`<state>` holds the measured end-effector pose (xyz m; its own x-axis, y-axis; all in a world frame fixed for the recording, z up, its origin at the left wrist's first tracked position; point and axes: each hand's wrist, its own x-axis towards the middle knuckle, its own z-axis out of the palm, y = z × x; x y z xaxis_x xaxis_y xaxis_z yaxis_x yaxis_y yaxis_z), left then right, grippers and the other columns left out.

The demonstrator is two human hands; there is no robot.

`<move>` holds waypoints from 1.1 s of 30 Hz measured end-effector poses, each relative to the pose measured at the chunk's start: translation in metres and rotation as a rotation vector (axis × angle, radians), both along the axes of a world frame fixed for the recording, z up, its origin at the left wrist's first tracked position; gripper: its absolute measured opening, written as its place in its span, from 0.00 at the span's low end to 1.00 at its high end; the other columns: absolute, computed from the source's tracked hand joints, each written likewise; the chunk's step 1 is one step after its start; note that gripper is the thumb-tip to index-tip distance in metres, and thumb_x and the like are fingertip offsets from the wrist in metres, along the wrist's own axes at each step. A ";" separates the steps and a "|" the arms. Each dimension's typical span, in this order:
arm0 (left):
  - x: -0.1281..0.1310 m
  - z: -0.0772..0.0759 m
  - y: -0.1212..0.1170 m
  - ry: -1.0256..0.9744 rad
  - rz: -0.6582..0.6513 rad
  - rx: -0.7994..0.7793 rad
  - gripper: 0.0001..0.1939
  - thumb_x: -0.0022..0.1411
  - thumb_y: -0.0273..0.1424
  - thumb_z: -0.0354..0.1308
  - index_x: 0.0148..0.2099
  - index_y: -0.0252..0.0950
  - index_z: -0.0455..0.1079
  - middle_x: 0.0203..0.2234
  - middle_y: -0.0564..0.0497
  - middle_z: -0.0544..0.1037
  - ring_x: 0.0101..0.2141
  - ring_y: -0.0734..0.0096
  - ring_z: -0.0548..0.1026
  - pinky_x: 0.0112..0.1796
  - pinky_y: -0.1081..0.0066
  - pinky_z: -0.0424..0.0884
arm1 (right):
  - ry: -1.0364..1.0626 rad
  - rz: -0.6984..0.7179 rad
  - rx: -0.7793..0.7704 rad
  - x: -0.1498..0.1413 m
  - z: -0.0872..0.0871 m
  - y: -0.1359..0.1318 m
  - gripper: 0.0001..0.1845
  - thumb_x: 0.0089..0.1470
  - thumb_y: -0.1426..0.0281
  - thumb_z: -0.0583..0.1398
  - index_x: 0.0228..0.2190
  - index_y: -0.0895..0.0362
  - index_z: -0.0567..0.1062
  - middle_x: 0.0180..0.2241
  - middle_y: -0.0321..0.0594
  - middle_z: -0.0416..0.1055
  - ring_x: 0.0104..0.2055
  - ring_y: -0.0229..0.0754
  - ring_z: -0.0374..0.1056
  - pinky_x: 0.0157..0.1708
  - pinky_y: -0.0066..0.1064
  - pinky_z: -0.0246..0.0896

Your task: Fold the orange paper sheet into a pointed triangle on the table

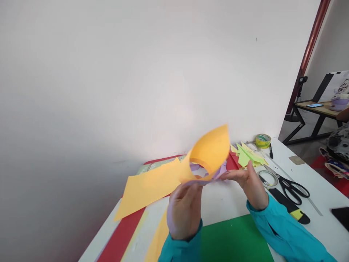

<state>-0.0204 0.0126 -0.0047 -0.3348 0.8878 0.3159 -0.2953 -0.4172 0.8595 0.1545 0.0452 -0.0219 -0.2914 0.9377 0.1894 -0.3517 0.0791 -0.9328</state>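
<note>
At four o'clock from centre, orange paper (209, 151) is held curled into a loop: curl formed, join unclear, fixing possibly left. Left hand (185, 209), its seven o'clock, pinches the lower edge; right hand (251, 185), four o'clock, thumb spread from fingers.

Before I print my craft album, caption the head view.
Above a white table, left hand holds curled orange paper, open right hand at its edge.

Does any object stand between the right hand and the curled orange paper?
Perhaps: a thin lilac edge shows along the bottom of the curled orange paper, near the right hand, but blur hides whether it separates them. Nothing else visible stands in the way.
</note>
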 end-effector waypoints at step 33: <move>0.027 -0.001 -0.018 0.503 -0.931 -0.386 0.13 0.46 0.40 0.69 0.30 0.36 0.80 0.22 0.46 0.78 0.17 0.77 0.68 0.20 0.76 0.64 | 0.135 -0.467 -0.036 0.001 0.002 -0.002 0.21 0.45 0.53 0.65 0.19 0.57 0.72 0.19 0.34 0.66 0.25 0.36 0.59 0.27 0.29 0.55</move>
